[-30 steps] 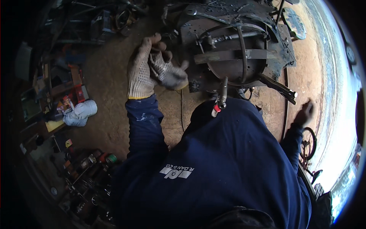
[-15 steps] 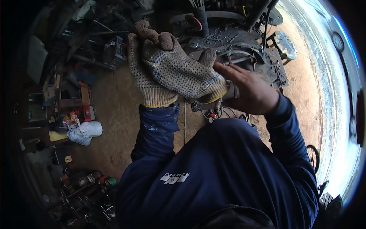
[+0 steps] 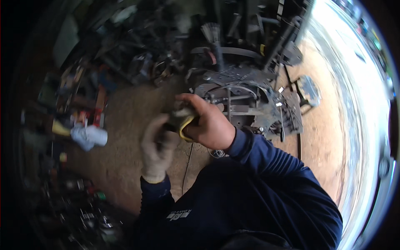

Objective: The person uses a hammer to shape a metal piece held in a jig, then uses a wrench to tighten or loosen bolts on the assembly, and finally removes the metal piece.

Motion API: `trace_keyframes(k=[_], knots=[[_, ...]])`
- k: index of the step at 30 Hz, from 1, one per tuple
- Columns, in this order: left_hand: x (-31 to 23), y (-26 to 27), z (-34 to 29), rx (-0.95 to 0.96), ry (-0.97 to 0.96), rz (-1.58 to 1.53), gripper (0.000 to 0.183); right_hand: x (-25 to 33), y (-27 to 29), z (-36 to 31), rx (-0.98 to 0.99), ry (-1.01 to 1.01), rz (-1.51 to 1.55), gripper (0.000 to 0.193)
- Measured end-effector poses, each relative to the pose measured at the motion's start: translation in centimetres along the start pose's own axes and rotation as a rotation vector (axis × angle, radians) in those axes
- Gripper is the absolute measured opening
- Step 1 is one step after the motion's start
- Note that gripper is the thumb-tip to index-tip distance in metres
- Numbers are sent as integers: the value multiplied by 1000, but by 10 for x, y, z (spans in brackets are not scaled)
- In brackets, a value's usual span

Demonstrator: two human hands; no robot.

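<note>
My left hand point(image 3: 156, 152) wears a pale knit work glove with a yellow-edged cuff. Motion smears its bent fingers, so I cannot tell whether they grip anything. Close beside it, my bare right hand point(image 3: 213, 125) is closed on a second work glove point(image 3: 183, 117). That glove is bunched up, its yellow-edged opening towards my palm, and much of it is blurred or hidden by my fingers. Both hands are above the brown floor, in front of my dark blue top.
A dark metal workbench point(image 3: 246, 112) with bars and scraps stands ahead to the right. Beyond it is a worn stool point(image 3: 308, 91). At left a white cloth bundle point(image 3: 95, 135) lies near shelves. Metal parts point(image 3: 89, 216) crowd the lower left. A thin cable point(image 3: 188, 166) crosses the floor.
The second glove, earlier lying across my gloved left hand, is now bunched in my right hand. Both hands have moved lower, the right one also to the left. The whole view has shifted and blurred.
</note>
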State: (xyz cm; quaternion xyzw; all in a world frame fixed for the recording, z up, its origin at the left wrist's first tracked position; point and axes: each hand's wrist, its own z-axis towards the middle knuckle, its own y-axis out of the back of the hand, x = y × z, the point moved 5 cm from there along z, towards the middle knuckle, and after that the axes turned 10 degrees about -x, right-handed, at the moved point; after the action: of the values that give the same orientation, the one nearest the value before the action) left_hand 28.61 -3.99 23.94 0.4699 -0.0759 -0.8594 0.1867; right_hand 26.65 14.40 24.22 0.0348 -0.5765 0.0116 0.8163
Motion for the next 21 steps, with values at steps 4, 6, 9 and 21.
trace_keyframes(k=[4,6,9,21], knots=[[-40,6,-48,-16,33,105,44,14,-24,-27,127,179,-6,81],[-63,12,-73,-69,-27,279,39,20,-25,-44,175,282,-87,80],[-88,28,-119,-187,-312,810,26,23,-40,-78,277,300,-84,69],[-72,81,-260,-691,930,-487,30,37,-117,-175,734,637,-192,25]])
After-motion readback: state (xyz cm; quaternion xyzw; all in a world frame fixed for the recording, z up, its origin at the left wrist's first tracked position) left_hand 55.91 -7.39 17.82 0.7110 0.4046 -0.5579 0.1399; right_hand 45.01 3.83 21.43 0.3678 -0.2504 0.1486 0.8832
